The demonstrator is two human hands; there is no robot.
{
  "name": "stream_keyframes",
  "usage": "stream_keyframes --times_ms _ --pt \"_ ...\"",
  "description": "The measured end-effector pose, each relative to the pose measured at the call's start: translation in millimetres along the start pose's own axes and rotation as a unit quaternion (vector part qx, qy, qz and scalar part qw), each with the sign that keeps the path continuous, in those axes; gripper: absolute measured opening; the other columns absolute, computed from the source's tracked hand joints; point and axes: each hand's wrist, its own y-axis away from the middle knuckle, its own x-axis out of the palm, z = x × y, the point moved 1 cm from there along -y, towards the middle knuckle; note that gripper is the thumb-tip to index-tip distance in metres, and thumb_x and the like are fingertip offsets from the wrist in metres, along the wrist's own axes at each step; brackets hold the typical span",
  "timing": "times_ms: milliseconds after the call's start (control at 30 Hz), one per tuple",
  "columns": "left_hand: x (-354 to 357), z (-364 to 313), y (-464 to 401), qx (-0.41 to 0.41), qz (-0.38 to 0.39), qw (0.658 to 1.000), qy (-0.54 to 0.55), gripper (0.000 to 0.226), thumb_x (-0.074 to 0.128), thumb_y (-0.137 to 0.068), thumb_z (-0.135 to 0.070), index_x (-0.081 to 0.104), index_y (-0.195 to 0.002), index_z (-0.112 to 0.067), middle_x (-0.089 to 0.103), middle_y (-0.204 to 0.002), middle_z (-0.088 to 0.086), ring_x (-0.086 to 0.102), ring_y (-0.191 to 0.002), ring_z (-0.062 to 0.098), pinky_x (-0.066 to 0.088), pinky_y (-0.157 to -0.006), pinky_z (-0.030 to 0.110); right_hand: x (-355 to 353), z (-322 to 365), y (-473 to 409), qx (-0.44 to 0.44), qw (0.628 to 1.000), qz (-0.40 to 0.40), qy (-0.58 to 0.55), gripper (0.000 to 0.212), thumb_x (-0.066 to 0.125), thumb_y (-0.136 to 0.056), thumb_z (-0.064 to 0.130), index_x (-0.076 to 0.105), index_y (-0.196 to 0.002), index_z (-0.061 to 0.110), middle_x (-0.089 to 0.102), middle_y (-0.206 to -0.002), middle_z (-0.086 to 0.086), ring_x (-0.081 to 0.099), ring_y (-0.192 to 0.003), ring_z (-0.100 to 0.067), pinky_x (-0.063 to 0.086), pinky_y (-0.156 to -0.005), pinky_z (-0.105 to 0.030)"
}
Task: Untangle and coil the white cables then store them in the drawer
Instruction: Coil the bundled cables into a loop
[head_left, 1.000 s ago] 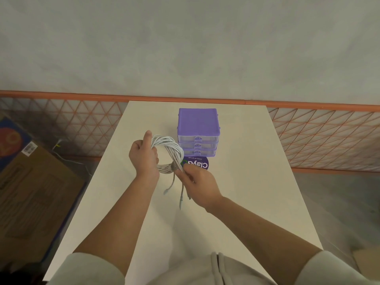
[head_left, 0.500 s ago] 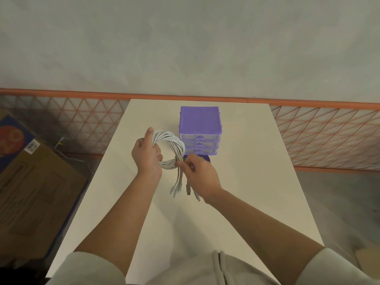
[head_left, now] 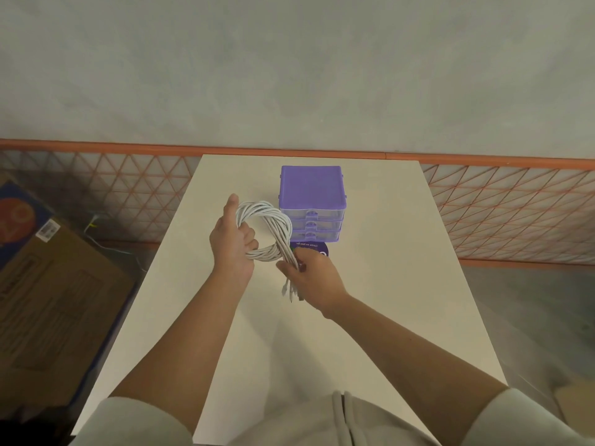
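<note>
Left hand: the left hand (head_left: 232,244) grips the left side of the cable coil (head_left: 264,230), fingers curled through the loop, thumb pointing up along the outside.
Right hand: the right hand (head_left: 314,278) pinches the bundled strands at the coil's lower right, fingers closed round them.
Cables: wound into a white ring held up above the table (head_left: 386,284), between both hands; the loose cable ends (head_left: 289,292) hang below the right hand.
Drawer unit: a purple drawer unit (head_left: 311,204) stands on the table just behind the coil, its three drawers pushed in.
Sticker: a dark round label (head_left: 314,247) lies at the unit's foot, partly hidden by the right hand.
Floor, left: a cardboard box (head_left: 48,284).
</note>
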Motion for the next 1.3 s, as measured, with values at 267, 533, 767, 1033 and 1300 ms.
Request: stream_keyframes --times_ms 267,533,767,1033,1300 --pt "8.0 -1.4 3.6 0.058 -0.038 0.998 -0.010 0.048 0.078 -0.079 -0.036 0.033 -0.068 -0.022 0.024 -0.054 -0.003 0.017 -0.046 0.014 0.016 -0.043 0.026 6.6 -4.7 1.6 0.046 0.995 0.049 -0.075 0.022 0.069 -0.085 0.037 0.058 -0.072 0.023 0.063 -0.070 0.002 0.057 -0.059 -0.018 0.055 -0.066 -0.036" --pt "0.9 -11.7 -5.4 -0.080 0.198 0.975 -0.059 0.022 0.055 -0.094 -0.035 0.057 -0.080 -0.017 0.056 -0.056 0.000 0.030 -0.035 0.009 0.029 -0.041 0.020 -18.9 -10.6 -8.5 0.044 0.992 0.042 -0.113 0.013 0.056 -0.096 0.016 0.064 -0.086 0.019 0.068 -0.077 0.003 0.060 -0.063 -0.007 0.043 -0.056 -0.011" --pt "-12.5 -7.1 -2.6 -0.176 0.291 0.937 -0.085 0.029 0.033 -0.085 -0.020 0.056 -0.088 -0.002 0.047 -0.060 0.009 0.039 -0.045 0.017 0.048 -0.077 0.033 -13.0 -16.4 -9.2 0.104 0.982 0.013 -0.158 0.018 0.059 -0.092 0.027 0.051 -0.102 0.014 0.064 -0.089 -0.006 0.059 -0.069 -0.019 0.043 -0.049 -0.020" --pt "-14.0 8.8 0.6 -0.181 0.283 0.942 -0.018 0.032 0.035 -0.090 -0.024 0.057 -0.074 -0.008 0.035 -0.054 0.003 0.029 -0.041 0.014 0.040 -0.063 0.031 -15.4 -21.5 -15.6 0.081 0.991 -0.023 -0.104 0.030 0.055 -0.095 0.045 0.052 -0.115 0.022 0.066 -0.104 0.001 0.065 -0.091 -0.018 0.049 -0.071 -0.030" --pt "-11.2 12.8 -5.5 -0.150 0.203 0.967 -0.023 0.029 0.039 -0.096 -0.022 0.056 -0.075 -0.010 0.032 -0.041 -0.001 0.024 -0.034 0.012 0.034 -0.059 0.027 -20.0 -15.4 -10.1 0.016 0.999 -0.015 -0.032 0.024 0.046 -0.101 0.039 0.054 -0.114 0.021 0.066 -0.083 0.002 0.056 -0.065 -0.011 0.049 -0.068 -0.032"
